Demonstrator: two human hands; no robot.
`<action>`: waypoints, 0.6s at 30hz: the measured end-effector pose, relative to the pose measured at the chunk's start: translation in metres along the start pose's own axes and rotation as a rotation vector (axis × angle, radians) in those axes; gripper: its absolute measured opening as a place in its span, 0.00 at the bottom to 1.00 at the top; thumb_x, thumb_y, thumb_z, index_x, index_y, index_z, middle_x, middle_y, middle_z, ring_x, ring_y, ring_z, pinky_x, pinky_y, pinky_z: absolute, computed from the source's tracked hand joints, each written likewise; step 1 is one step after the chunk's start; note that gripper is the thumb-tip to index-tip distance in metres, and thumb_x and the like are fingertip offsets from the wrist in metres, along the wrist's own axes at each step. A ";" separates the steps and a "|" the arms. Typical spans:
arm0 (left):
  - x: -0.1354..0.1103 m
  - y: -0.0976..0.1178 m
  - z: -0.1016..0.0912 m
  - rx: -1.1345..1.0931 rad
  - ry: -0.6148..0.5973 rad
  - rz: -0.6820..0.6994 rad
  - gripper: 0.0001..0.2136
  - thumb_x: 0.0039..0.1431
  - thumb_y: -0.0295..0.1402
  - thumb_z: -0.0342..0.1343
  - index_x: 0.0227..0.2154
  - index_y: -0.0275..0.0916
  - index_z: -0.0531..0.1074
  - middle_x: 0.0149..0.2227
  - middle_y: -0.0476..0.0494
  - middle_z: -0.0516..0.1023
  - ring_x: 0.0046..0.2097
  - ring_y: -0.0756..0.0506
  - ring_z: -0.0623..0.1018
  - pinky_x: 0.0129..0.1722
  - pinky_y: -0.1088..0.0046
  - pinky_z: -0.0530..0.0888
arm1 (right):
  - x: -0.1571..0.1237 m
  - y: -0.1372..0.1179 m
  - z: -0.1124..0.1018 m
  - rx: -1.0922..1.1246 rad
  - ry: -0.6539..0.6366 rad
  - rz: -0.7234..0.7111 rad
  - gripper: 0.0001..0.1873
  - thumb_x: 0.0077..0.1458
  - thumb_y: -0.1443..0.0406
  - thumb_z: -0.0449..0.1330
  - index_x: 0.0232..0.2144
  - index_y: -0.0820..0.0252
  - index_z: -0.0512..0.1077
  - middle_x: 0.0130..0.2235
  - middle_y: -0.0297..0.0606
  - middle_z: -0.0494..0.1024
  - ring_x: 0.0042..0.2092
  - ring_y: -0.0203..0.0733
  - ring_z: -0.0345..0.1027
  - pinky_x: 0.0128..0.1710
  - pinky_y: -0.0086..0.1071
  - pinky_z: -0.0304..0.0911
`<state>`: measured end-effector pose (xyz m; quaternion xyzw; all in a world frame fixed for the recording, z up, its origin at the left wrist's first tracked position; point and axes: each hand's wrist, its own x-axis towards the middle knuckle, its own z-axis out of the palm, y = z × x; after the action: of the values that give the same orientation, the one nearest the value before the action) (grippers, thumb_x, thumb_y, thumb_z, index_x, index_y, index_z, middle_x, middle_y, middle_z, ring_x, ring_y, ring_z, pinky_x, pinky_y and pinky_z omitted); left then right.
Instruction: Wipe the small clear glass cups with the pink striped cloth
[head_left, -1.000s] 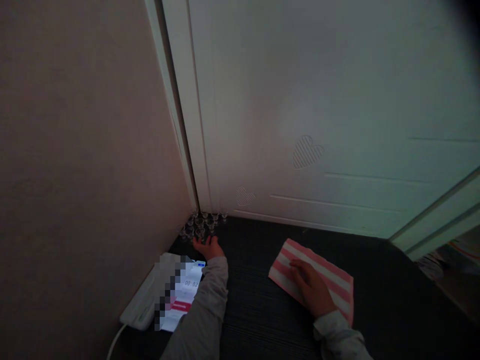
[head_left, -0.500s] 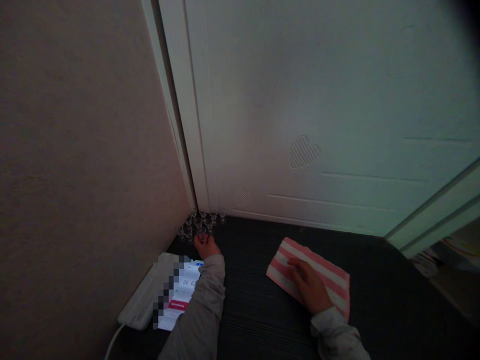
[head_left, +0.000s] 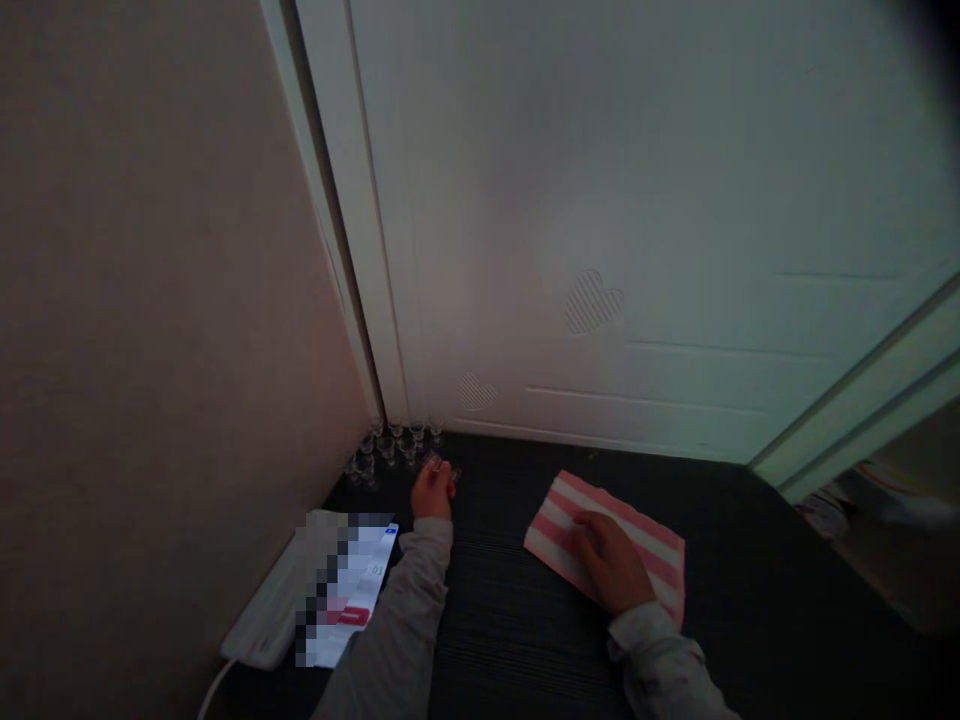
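Beneath a white panel [head_left: 600, 180] marked with hearts, a dark tabletop [head_left: 495, 610] is carrying a pink-and-white striped cloth [head_left: 559, 515], on which the right hand [head_left: 611, 560] is resting with bent fingers (whether it is pinching the fabric, one cannot tell). Well apart from it, the left hand [head_left: 433, 490] is staying closed just beside a cluster of clear glasses [head_left: 386, 450] standing near the corner, its fingers gripping one small glass [head_left: 456, 473], which they are partly hiding.
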<state>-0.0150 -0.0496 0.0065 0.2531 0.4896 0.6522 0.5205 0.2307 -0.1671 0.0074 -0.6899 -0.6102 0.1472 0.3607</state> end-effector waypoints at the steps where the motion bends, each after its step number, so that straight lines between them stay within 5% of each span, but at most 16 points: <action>1: -0.006 0.001 0.003 0.010 -0.084 -0.053 0.15 0.66 0.35 0.59 0.53 0.38 0.72 0.53 0.40 0.76 0.47 0.41 0.80 0.44 0.57 0.79 | 0.001 0.000 -0.001 -0.029 0.000 0.003 0.17 0.57 0.61 0.52 0.39 0.64 0.78 0.45 0.54 0.81 0.49 0.58 0.74 0.53 0.48 0.66; 6: -0.041 0.017 0.018 -0.018 -0.492 -0.242 0.11 0.66 0.35 0.59 0.48 0.36 0.73 0.46 0.43 0.79 0.40 0.45 0.81 0.37 0.64 0.80 | 0.003 -0.003 -0.003 -0.151 -0.004 0.032 0.15 0.57 0.65 0.54 0.40 0.64 0.79 0.46 0.53 0.81 0.50 0.57 0.74 0.53 0.45 0.64; 11: -0.091 0.053 0.027 -0.252 -0.773 -0.221 0.09 0.65 0.38 0.60 0.38 0.36 0.75 0.34 0.49 0.78 0.31 0.49 0.78 0.32 0.69 0.77 | 0.005 -0.005 -0.003 -0.225 -0.022 0.047 0.12 0.58 0.66 0.57 0.40 0.63 0.79 0.45 0.50 0.82 0.50 0.55 0.73 0.53 0.42 0.63; 14: -0.125 0.078 0.033 -0.385 -0.929 -0.210 0.19 0.42 0.44 0.75 0.28 0.38 0.74 0.21 0.56 0.72 0.27 0.51 0.74 0.28 0.76 0.71 | 0.006 -0.005 -0.003 -0.252 -0.032 0.045 0.12 0.59 0.67 0.57 0.41 0.64 0.79 0.46 0.50 0.81 0.50 0.54 0.73 0.52 0.41 0.63; 18: -0.157 0.104 0.039 -0.467 -1.096 -0.208 0.15 0.47 0.41 0.74 0.28 0.40 0.74 0.15 0.58 0.67 0.23 0.52 0.69 0.27 0.78 0.65 | 0.007 -0.004 -0.002 -0.273 -0.042 0.048 0.13 0.60 0.67 0.56 0.42 0.65 0.78 0.46 0.50 0.81 0.51 0.54 0.73 0.52 0.40 0.62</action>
<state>0.0247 -0.1787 0.1433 0.3820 0.0164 0.4628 0.7998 0.2306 -0.1617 0.0135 -0.7437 -0.6151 0.0859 0.2472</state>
